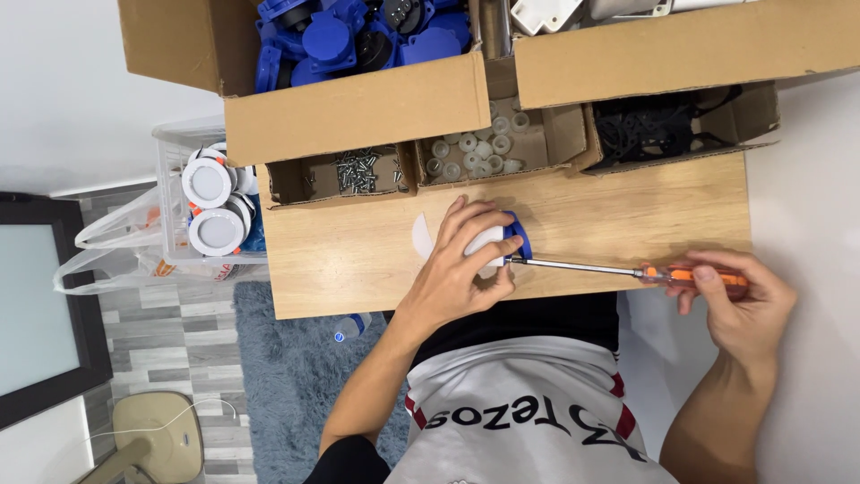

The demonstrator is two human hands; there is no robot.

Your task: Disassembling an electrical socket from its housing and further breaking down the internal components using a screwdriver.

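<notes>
Left grip (461, 269) clamped the white-blue fitting (494, 244) on surface (358, 260); right grip (730, 296), closed round screwdriver (627, 271), shaft lying horiz. w/ tip at fitting.

Screws box (358, 170) left of caps box (479, 157), both behind socket part (491, 244) on board (627, 215).

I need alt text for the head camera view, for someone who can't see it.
Seen from above, a person's left hand grips a round white-and-blue plastic part on a light wooden board, while the right hand holds an orange-handled screwdriver with its tip at the part. Behind the board, cardboard boxes hold blue plastic parts, metal screws and small white rings.
</notes>
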